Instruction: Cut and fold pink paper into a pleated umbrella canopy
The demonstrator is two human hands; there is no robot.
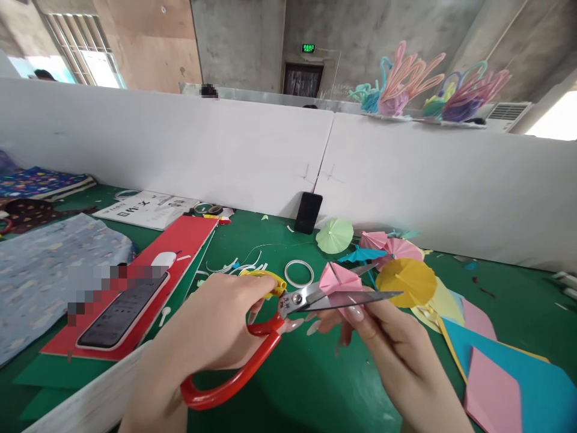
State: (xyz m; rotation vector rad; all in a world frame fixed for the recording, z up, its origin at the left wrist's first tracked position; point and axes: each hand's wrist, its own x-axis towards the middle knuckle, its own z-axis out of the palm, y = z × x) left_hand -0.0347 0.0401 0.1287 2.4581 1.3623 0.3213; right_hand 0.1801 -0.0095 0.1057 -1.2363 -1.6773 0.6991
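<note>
My left hand (pixel 216 328) grips a pair of scissors (pixel 311 296) with red and yellow handles, blades open. Between the blades sits a folded pink paper piece (pixel 339 281), pinched by my right hand (pixel 383 334) from below. Both hands hover low over the green table mat (pixel 297 367). Just beyond the scissors lie small paper umbrellas: a yellow one (pixel 407 281), a pink one (pixel 400 248), a light green one (pixel 334 235) and a teal one (pixel 360 255).
Coloured paper sheets (pixel 500 373) lie at the right. A phone (pixel 121 313) rests on a red board (pixel 178 240) at the left, with patterned fabric (pixel 40 264) beside it. A tape ring (pixel 298 273), a dark phone (pixel 308 212) leaning on the white partition (pixel 252 156).
</note>
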